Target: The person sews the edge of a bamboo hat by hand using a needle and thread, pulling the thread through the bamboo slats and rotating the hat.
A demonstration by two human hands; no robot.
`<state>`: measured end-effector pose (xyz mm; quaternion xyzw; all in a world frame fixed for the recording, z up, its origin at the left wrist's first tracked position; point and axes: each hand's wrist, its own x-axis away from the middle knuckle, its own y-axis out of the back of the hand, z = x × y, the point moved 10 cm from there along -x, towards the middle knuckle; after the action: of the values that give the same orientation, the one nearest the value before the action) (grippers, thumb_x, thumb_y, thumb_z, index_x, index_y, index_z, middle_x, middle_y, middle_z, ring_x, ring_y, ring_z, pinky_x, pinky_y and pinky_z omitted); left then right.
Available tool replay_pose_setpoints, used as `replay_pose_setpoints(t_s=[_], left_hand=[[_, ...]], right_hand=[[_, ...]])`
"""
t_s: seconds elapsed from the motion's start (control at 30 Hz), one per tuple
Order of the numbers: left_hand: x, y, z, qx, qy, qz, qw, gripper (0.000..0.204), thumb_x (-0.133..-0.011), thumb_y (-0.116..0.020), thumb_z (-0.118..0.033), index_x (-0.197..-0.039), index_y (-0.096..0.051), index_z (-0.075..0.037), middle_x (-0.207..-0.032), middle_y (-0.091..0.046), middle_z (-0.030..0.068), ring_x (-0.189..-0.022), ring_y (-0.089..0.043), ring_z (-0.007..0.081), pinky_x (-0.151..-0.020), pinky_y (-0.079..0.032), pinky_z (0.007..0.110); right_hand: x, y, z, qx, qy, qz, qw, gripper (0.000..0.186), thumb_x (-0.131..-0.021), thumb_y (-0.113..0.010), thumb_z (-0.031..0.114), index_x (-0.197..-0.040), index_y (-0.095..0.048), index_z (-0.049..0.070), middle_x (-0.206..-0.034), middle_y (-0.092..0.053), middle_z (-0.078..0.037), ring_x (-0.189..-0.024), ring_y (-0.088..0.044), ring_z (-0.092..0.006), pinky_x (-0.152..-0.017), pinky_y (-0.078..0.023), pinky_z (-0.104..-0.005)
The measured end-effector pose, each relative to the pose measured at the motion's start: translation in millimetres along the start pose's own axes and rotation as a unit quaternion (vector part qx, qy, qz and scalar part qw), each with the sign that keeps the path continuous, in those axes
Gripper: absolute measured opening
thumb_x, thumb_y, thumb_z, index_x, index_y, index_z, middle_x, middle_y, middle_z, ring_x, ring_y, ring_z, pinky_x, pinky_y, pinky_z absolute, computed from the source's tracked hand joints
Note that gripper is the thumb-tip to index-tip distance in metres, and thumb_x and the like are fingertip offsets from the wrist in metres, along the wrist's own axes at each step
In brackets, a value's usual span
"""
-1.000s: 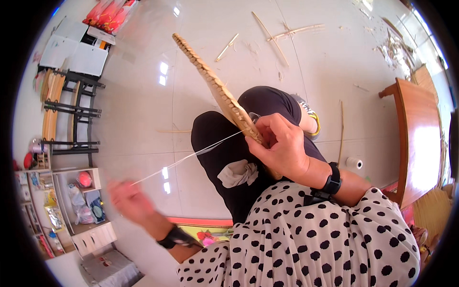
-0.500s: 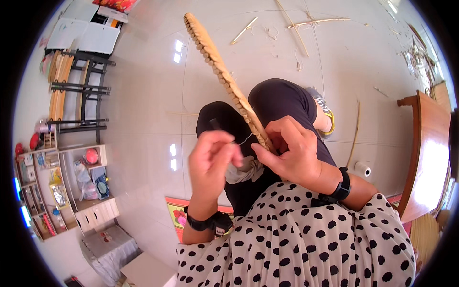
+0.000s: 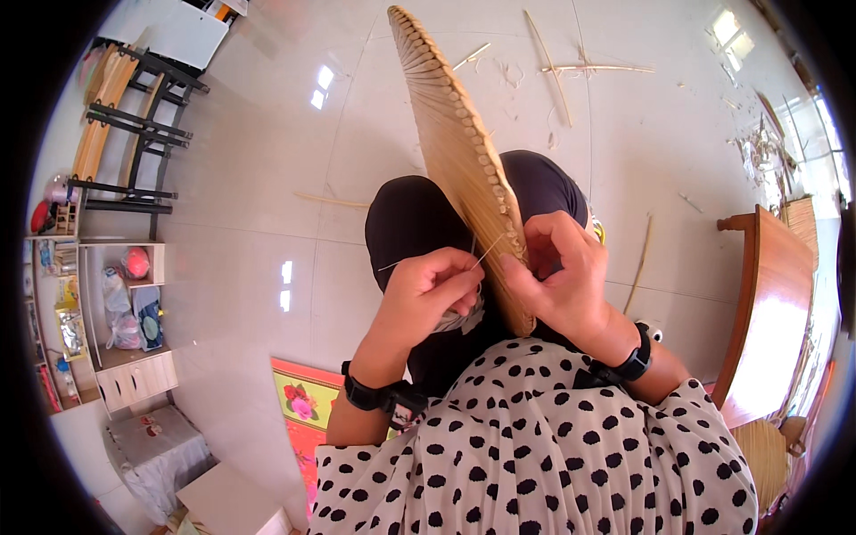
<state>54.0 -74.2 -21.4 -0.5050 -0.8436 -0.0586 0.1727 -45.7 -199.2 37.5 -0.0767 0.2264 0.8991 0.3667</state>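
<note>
A pleated palm-leaf fan (image 3: 464, 160) stands nearly on edge between my knees, its scalloped rim running down toward my lap. My right hand (image 3: 568, 272) is closed on the rim, thumb on the near face and fingers behind. Close by on the left, my left hand (image 3: 432, 290) pinches a thin pale strand (image 3: 490, 249), which reaches to the fan's face beside the right thumb. Whether it is thread or a needle is hard to tell. Another fine length sticks out behind the left knuckles. My left fingertips are partly curled out of sight.
Cut stalks (image 3: 596, 68) and scraps lie on the tiled floor ahead. A wooden table or stool (image 3: 776, 312) stands to the right, near a white spool (image 3: 655, 331). Shelves (image 3: 134, 348) and folded black-framed furniture (image 3: 147, 134) line the left side. A flowered mat (image 3: 303, 401) lies at lower left.
The fan has turned, so its broad pleated face now shows instead of mostly its edge. My left hand has come closer to the fan. My right hand keeps its grip on the rim.
</note>
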Motion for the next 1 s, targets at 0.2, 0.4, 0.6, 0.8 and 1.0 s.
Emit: replay_pose_setpoints(t_s=[0.2, 0.4, 0.6, 0.8, 1.0], left_hand=[[7.2, 5.2, -21.2, 0.202, -0.209, 0.08, 0.953, 0.021, -0.098, -0.057, -0.017, -0.09, -0.065, 0.002, -0.101, -0.065, 0.0154, -0.073, -0.063, 0.0141, -0.066, -0.05, 0.026], [-3.7, -6.5, -42.2, 0.292, -0.271, 0.096, 0.912, 0.026, -0.101, -0.053, -0.025, -0.092, -0.057, -0.001, -0.121, -0.06, 0.0178, -0.084, -0.065, 0.0183, -0.075, -0.05, 0.028], [-5.0, 6.2, -51.5, 0.272, -0.322, 0.057, 0.905, 0.022, -0.102, -0.051, -0.018, -0.092, -0.054, 0.002, -0.088, -0.061, 0.0131, -0.08, -0.062, 0.0191, -0.076, -0.051, 0.031], [1.4, 10.9, -60.3, 0.263, -0.336, 0.057, 0.903, 0.017, -0.099, -0.054, -0.01, -0.088, -0.056, 0.003, -0.079, -0.061, 0.0097, -0.074, -0.059, 0.0161, -0.072, -0.049, 0.028], [7.4, 26.2, -74.2, 0.04, -0.334, 0.013, 0.942, 0.01, -0.094, -0.057, -0.003, -0.092, -0.063, 0.005, -0.091, -0.063, 0.0138, -0.076, -0.063, 0.0173, -0.069, -0.051, 0.028]], right_hand=[[-5.9, 2.9, 13.3, 0.057, 0.015, 0.023, 0.998, 0.028, -0.073, -0.08, 0.011, -0.09, -0.06, 0.001, -0.076, -0.061, -0.006, -0.056, -0.058, -0.0097, -0.049, -0.047, -0.0232], [-11.2, 0.0, 21.8, 0.106, 0.019, -0.013, 0.994, 0.028, -0.075, -0.08, 0.012, -0.091, -0.061, 0.0, -0.075, -0.061, -0.008, -0.055, -0.059, -0.0136, -0.05, -0.048, -0.0249], [-11.1, -7.2, 43.9, 0.199, 0.081, -0.003, 0.977, 0.021, -0.08, -0.074, 0.007, -0.092, -0.06, -0.002, -0.074, -0.06, -0.011, -0.053, -0.058, -0.0213, -0.049, -0.047, -0.0288], [-9.4, -13.2, 50.0, 0.246, 0.106, 0.004, 0.963, 0.019, -0.081, -0.071, 0.004, -0.095, -0.061, -0.003, -0.073, -0.058, -0.011, -0.052, -0.055, -0.0237, -0.047, -0.045, -0.0296], [-8.9, -6.4, 45.6, 0.273, 0.115, -0.011, 0.955, 0.02, -0.078, -0.072, 0.004, -0.094, -0.061, -0.002, -0.069, -0.057, -0.009, -0.052, -0.055, -0.0163, -0.048, -0.043, -0.0267]])
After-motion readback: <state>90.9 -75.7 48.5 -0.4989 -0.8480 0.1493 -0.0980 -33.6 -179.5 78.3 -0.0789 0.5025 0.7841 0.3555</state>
